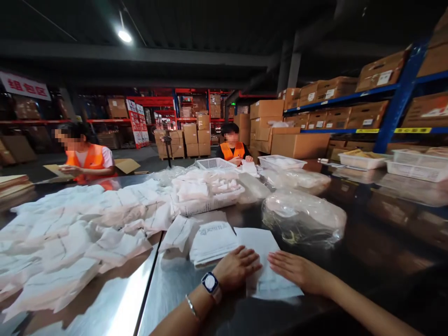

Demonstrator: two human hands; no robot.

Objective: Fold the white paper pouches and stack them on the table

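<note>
A flat white paper-like bag [268, 275] lies on the dark shiny table in front of me. My left hand [238, 266], with a watch at the wrist, rests palm down with its fingertips at the bag's left edge. From the right, my right hand [297, 269] lies flat with fingers stretched over the bag. Neither hand grips anything. Just left of the bag is a neat stack of similar white bags [214, 240], the top one printed. A loose folded white packet [178, 233] lies beside that stack.
Many soft white packets [80, 224] spread over the left of the table. A white basket [210, 204] full of packets stands behind the stack. Clear plastic bags [304, 217] lie at right. Two people in orange vests [94, 158] sit across the table. White trays [416, 165] stand far right.
</note>
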